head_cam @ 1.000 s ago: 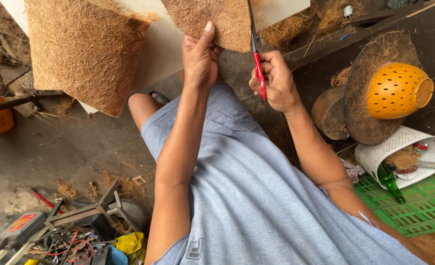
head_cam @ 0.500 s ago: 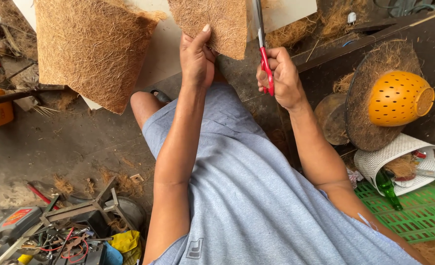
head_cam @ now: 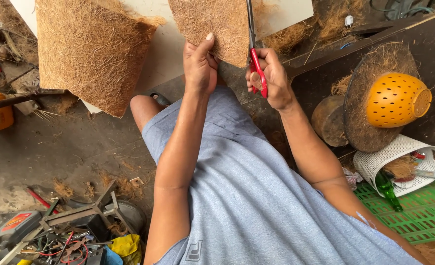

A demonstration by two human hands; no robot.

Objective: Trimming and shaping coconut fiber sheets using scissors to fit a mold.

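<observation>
The coir fibre sheet [head_cam: 212, 27] hangs in front of the person, above the lap, its lower edge pinched by the left hand [head_cam: 200, 66], whose thumb points up across the mat's face while the fingers fold behind it. The sheet lies directly above and slightly to the right of that hand, running up out of the top of the view. The right hand [head_cam: 272, 78] sits just beside the sheet's right edge, clenched through the red handles of the scissors [head_cam: 253, 44]. The scissors' long axis stands nearly upright, blades pointing away from the body and lying along the sheet's right margin, touching or cutting into it; whether the blades are parted cannot be told. Of the two, the left hand is on the sheet itself, and the right reaches it only through the blades. A larger coir mat [head_cam: 92, 49] lies well apart to the left on the pale surface [head_cam: 286, 12].
</observation>
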